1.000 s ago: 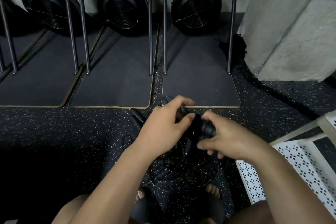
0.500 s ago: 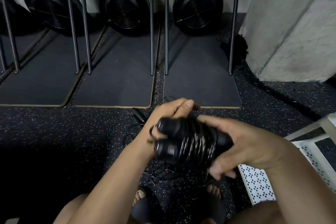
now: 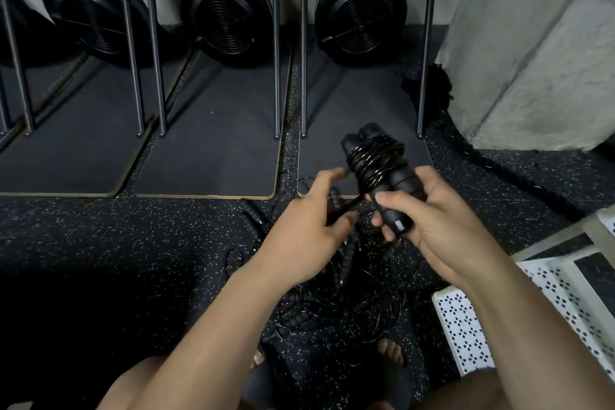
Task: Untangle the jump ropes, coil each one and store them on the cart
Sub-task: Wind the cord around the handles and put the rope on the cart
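My right hand [image 3: 429,220] grips a coiled black jump rope [image 3: 377,163]: two handles side by side with cable wound round them, pointing up and away. My left hand [image 3: 306,230] pinches the loose end of that cable just left of the handles. Below both hands a tangle of black jump ropes [image 3: 346,303] lies on the speckled floor, with more handles [image 3: 251,216] at its upper left. The white perforated cart [image 3: 565,296] stands at the right edge.
Three black rowing machines with fan housings [image 3: 361,8] stand upright at the back on dark mats [image 3: 213,150], with metal legs between them. A concrete column [image 3: 532,43] rises at the upper right. A thick black rope [image 3: 506,170] runs along the floor by it. My sandalled feet [image 3: 389,353] are beneath the tangle.
The hands lifted the wound rope bundle out of the tangle. The right hand turned it from lying sideways to pointing up and away, and the left hand shifted to the loose cable end.
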